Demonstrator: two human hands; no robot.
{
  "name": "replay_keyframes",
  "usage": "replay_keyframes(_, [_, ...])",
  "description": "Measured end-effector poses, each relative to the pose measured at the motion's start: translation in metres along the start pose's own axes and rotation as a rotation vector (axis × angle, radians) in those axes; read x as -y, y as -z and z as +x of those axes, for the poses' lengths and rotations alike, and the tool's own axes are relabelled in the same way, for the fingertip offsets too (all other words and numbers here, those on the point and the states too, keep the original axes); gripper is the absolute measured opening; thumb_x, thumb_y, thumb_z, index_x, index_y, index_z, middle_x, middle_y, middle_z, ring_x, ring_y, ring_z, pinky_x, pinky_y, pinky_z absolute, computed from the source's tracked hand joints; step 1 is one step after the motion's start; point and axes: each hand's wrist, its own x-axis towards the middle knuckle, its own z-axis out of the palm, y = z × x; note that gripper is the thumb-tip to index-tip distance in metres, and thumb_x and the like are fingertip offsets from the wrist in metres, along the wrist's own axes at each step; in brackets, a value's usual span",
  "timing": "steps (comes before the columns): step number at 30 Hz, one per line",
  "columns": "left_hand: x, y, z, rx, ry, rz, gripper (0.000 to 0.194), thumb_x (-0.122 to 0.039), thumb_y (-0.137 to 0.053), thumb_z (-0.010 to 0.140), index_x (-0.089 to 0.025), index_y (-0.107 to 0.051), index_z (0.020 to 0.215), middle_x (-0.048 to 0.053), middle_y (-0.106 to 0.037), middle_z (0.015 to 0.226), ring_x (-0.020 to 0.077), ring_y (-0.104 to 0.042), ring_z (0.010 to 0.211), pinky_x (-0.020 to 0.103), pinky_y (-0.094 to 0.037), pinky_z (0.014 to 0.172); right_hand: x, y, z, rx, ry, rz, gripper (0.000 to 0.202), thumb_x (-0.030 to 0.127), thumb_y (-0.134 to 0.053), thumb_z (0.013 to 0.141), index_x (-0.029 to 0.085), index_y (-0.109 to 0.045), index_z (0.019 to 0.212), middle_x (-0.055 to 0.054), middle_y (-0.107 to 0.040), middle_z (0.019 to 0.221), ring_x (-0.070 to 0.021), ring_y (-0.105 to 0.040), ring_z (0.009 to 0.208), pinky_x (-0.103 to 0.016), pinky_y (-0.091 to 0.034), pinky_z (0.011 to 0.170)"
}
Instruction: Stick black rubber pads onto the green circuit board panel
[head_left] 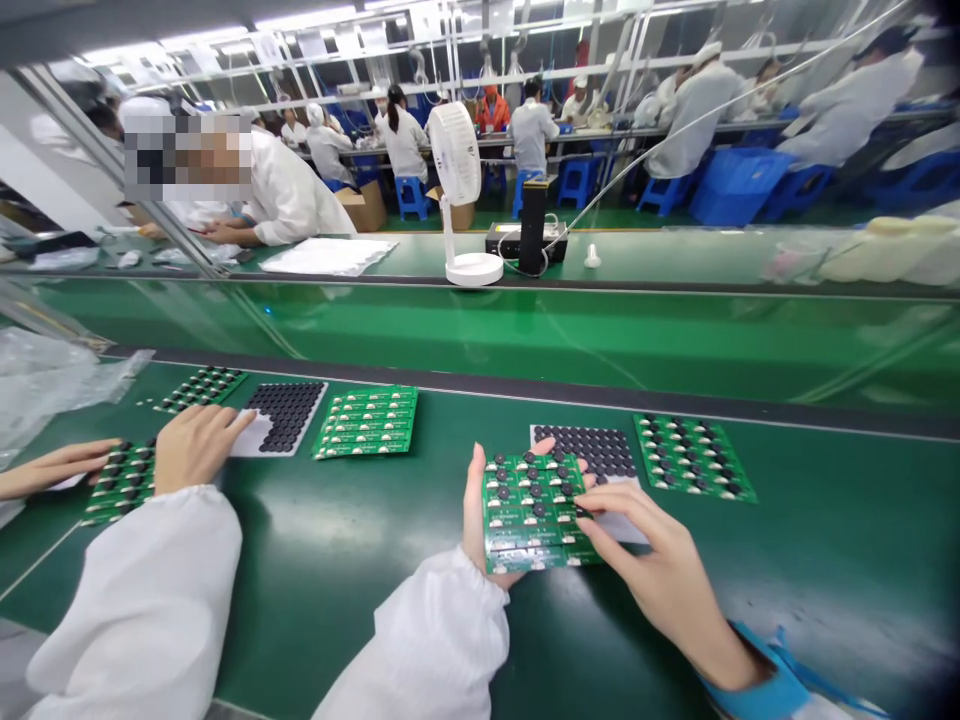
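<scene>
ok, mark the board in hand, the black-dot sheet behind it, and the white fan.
green board (534,515), head view, middle of its face
black-dot sheet (600,448), head view, dotted area above the board
white fan (455,152), head view, round grille
</scene>
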Motion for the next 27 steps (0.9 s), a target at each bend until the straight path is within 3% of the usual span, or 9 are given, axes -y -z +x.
replay_keyframes(2, [0.008, -0.014, 0.003, 0.067, 0.12, -0.139, 0.076, -0.079, -0.021, 0.084, -0.029, -0.068, 0.115, 0.009, -0.07, 0.096, 0.0356, -0.064, 0.099, 0.05, -0.049, 0.072, 0.0, -0.001, -0.001, 0.03, 0.009, -0.013, 0.01, 0.029, -0.059, 0.09, 0.025, -0.067, 0.095, -0.005, -0.069, 0.093, -0.0204, -0.065, 0.092, -0.034, -0.053, 0.082])
replay_keyframes(6, [0.007, -0.019, 0.002, 0.088, 0.236, -0.202, 0.08, -0.083, -0.02, 0.08, -0.031, -0.065, 0.121, 0.007, -0.069, 0.099, 0.0345, -0.065, 0.095, 0.049, -0.048, 0.07, 0.001, -0.004, -0.003, 0.056, 0.04, -0.046, 0.01, 0.028, -0.059, 0.09, 0.025, -0.066, 0.096, -0.005, -0.07, 0.093, -0.0216, -0.064, 0.093, -0.039, -0.052, 0.086])
replay_keyframes(10, [0.009, -0.023, 0.0, 0.071, 0.252, -0.189, 0.077, -0.082, -0.023, 0.08, -0.03, -0.07, 0.113, 0.007, -0.07, 0.095, 0.0348, -0.065, 0.097, 0.049, -0.049, 0.071, 0.008, -0.005, -0.004, 0.09, 0.115, -0.044, 0.009, 0.023, -0.059, 0.09, 0.026, -0.064, 0.098, -0.005, -0.069, 0.093, -0.0207, -0.063, 0.091, -0.039, -0.05, 0.085])
replay_keyframes(14, [0.019, -0.028, 0.0, 0.083, 0.25, -0.319, 0.066, -0.075, -0.038, 0.083, -0.026, -0.071, 0.111, 0.009, -0.07, 0.092, 0.0354, -0.065, 0.1, 0.047, -0.049, 0.078, 0.013, -0.006, -0.005, 0.122, 0.167, -0.052, 0.015, 0.017, -0.06, 0.089, 0.027, -0.062, 0.1, -0.003, -0.068, 0.096, -0.0197, -0.062, 0.092, -0.037, -0.049, 0.083])
replay_keyframes(20, [0.029, -0.03, 0.002, 0.179, 0.366, -0.603, 0.073, -0.075, -0.053, 0.077, -0.015, -0.068, 0.117, 0.016, -0.069, 0.103, 0.0327, -0.065, 0.1, 0.045, -0.046, 0.093, 0.014, -0.009, -0.005, 0.16, 0.173, -0.044, 0.013, 0.018, -0.059, 0.09, 0.026, -0.06, 0.1, -0.004, -0.067, 0.096, -0.02, -0.061, 0.093, -0.037, -0.048, 0.081])
replay_keyframes(27, [0.036, -0.03, 0.006, 0.215, 0.333, -0.651, 0.072, -0.072, -0.055, 0.079, -0.011, -0.068, 0.115, 0.015, -0.07, 0.102, 0.032, -0.065, 0.101, 0.043, -0.045, 0.093, 0.011, -0.01, -0.005, 0.136, 0.174, -0.081, 0.011, 0.021, -0.061, 0.089, 0.027, -0.063, 0.098, -0.003, -0.068, 0.094, -0.0197, -0.061, 0.094, -0.036, -0.047, 0.083])
